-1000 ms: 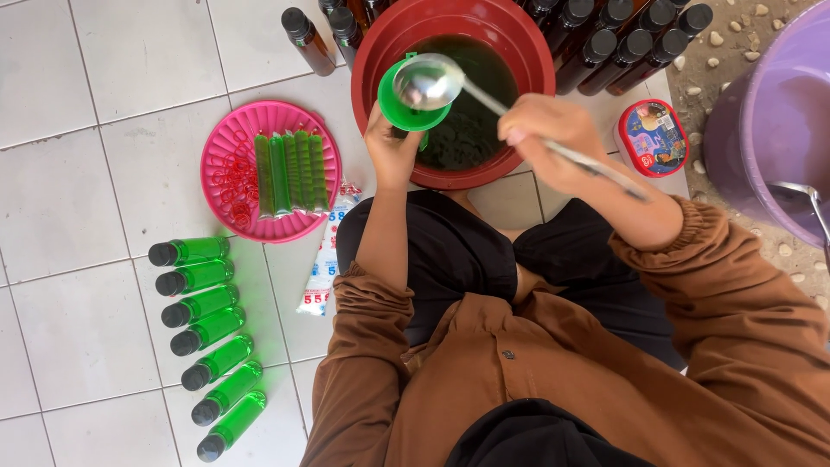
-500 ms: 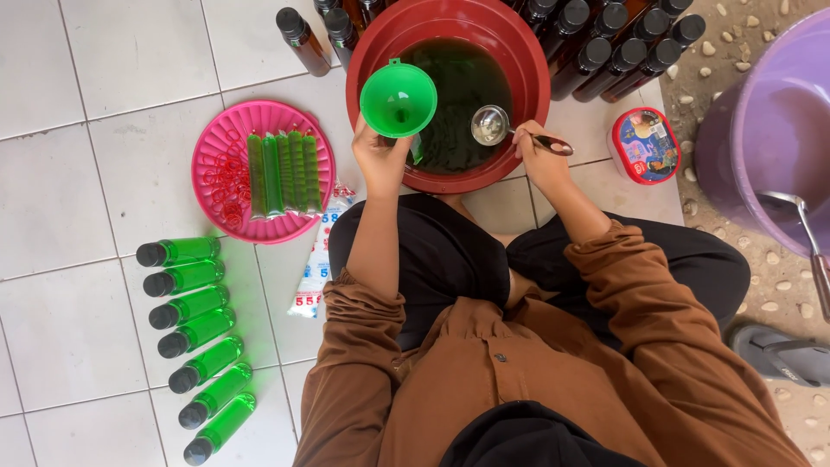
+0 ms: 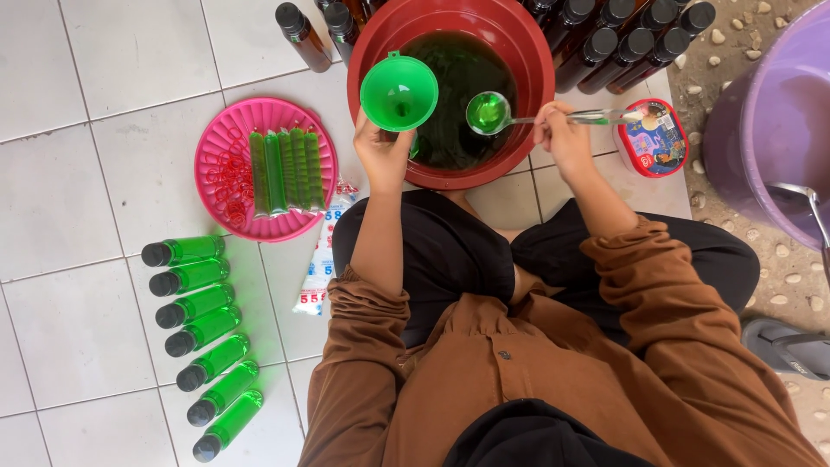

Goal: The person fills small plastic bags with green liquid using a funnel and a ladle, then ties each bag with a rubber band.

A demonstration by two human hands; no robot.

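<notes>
Left hand (image 3: 382,154) hiding bottle under funnel (image 3: 399,90), basin (image 3: 538,65) top cropped

Your hands work over the basin, with bottles laid out on both sides.

The basin (image 3: 367,78) sits on the floor straight ahead of your knees. Your left hand (image 3: 383,154) holds the funnel (image 3: 399,91) over its near-left rim; your right hand (image 3: 562,138) holds the ladle (image 3: 489,112) above the liquid inside. Left of the basin lies a plate (image 3: 216,143) bearing filled tubes (image 3: 285,169). Nearer you, further left, a row of bottles (image 3: 201,333) lies on the tiles. Standing bottles (image 3: 622,43) crowd behind the basin. A small tub (image 3: 653,138) sits just right of it, a bucket (image 3: 761,121) beyond.
</notes>
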